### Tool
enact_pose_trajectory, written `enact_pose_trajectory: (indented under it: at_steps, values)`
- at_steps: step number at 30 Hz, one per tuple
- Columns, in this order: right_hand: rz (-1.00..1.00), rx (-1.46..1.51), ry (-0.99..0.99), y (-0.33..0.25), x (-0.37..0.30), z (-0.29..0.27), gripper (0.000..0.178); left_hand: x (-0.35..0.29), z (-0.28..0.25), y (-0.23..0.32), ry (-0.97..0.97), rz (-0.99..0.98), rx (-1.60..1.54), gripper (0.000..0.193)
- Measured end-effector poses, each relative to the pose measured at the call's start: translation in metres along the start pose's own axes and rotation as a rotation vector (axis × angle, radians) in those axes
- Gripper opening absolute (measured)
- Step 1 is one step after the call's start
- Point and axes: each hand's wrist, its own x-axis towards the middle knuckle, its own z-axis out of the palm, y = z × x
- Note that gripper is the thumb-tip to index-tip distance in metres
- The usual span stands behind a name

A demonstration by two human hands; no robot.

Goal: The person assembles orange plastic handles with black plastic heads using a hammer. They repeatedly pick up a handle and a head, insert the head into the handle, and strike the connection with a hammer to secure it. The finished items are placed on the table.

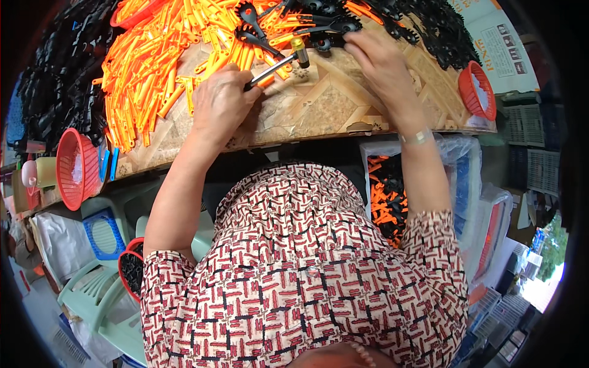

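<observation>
Black hammer handle (248, 86) partly vanishes inside the clenched left hand (219, 97); whether the curled right hand (383, 69) grips anything is unclear.

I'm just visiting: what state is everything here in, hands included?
Hammer: gripped by its black handle
Left hand: closed around the hammer
Right hand: fingers bent, grip unclear
Black toothed spoon heads: loose, beside the right fingertips
Orange handles: loose, heaped
Left red basket: white contents inside
Right red basket: white contents inside
</observation>
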Motion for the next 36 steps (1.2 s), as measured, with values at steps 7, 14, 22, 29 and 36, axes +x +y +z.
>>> enact_pose_trajectory:
  at_steps: [7, 14, 22, 29, 36]
  values:
    - [-0.034, -0.087, -0.117, 0.007, 0.051, 0.036, 0.009, -0.011, -0.022, -0.002, -0.135, -0.523, -1.019, 0.031]
    - [-0.318, -0.293, 0.101, 0.003, 0.047, 0.021, 0.018, -0.015, -0.014, 0.001, -0.176, -0.626, -1.361, 0.03]
    - [0.047, -0.088, -0.191, -0.06, -0.044, -0.027, 0.024, -0.01, -0.028, 0.015, -0.292, -0.395, -1.145, 0.03]
    - [0.507, 0.188, -0.357, -0.122, -0.094, -0.047, 0.015, -0.003, -0.012, 0.027, -0.452, 0.03, -0.864, 0.02]
    - [0.841, 0.559, -0.376, -0.119, -0.101, -0.029, 0.024, 0.01, 0.001, 0.06, -0.501, 0.063, -0.562, 0.02]
